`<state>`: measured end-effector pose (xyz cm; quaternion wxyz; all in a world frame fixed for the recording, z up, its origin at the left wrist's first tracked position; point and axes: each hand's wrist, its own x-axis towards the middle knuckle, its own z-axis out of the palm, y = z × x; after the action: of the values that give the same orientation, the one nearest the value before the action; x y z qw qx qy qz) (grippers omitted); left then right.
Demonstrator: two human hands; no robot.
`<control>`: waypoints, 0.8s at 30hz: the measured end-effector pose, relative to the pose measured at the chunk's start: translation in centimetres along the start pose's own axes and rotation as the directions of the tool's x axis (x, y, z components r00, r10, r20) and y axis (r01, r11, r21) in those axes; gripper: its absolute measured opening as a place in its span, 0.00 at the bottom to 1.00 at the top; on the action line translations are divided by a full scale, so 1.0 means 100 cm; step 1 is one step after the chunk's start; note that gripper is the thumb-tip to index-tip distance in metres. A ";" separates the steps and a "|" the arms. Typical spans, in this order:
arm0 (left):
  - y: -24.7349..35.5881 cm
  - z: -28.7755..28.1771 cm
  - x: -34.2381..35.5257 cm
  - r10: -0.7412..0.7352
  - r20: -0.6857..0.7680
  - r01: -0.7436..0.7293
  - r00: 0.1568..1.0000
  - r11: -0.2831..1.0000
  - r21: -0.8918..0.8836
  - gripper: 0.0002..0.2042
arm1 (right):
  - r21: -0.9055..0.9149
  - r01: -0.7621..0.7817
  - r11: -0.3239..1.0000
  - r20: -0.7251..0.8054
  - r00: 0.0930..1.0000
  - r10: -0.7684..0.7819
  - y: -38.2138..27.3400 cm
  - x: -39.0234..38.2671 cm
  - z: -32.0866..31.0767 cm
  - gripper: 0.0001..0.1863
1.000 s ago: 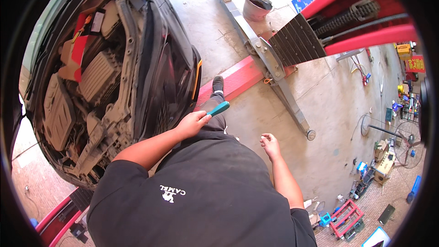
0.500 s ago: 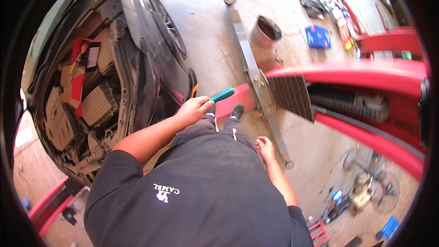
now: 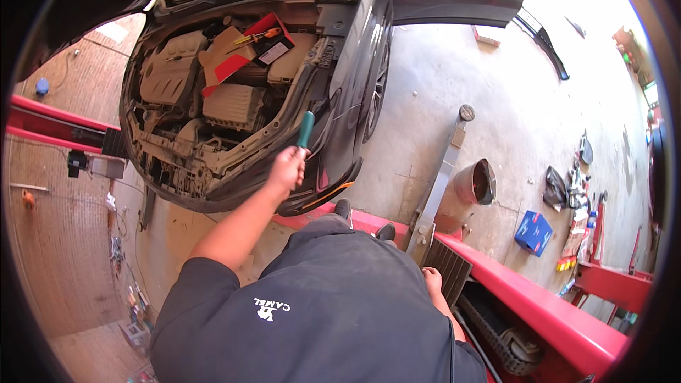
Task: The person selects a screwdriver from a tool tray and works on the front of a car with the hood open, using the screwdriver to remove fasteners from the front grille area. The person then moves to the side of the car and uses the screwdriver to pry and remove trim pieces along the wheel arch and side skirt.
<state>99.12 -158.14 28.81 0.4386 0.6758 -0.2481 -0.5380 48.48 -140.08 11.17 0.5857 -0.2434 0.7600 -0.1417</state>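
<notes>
My left hand [image 3: 287, 169] is closed around the end of a teal-handled tool [image 3: 306, 129]. The handle sticks up out of my fist, and the part inside my fingers is hidden. Hand and tool hover over the front corner of a dark car [image 3: 352, 64] with its hood raised. Low at my right side hangs my right hand [image 3: 432, 280], partly hidden by my shirt. Its fingers are loosely bent and nothing shows in them. It is nearest the red lift post base.
In the dusty engine bay, a red-and-black box [image 3: 273, 37] lies with a yellow-orange screwdriver [image 3: 257, 37] on it. A grey lift arm [image 3: 440, 170] crosses the floor by a bucket [image 3: 474, 183] and a blue box [image 3: 533, 232]. A red lift post [image 3: 539, 298] stands at right.
My view has swung left toward the car, so the engine bay sits nearer the middle. My left hand has risen toward the car's front corner, the handle now pointing more upward.
</notes>
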 end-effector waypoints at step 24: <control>0.198 -0.191 0.378 0.449 0.135 -0.159 0.883 0.016 0.987 0.10 | -0.091 0.054 0.994 -0.181 0.981 -0.070 0.189 -0.065 0.132 0.15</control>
<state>131.17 -192.19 27.30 0.0009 0.7738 -0.6318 -0.0455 58.62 -119.78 3.48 0.4973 -0.2776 0.8083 -0.1491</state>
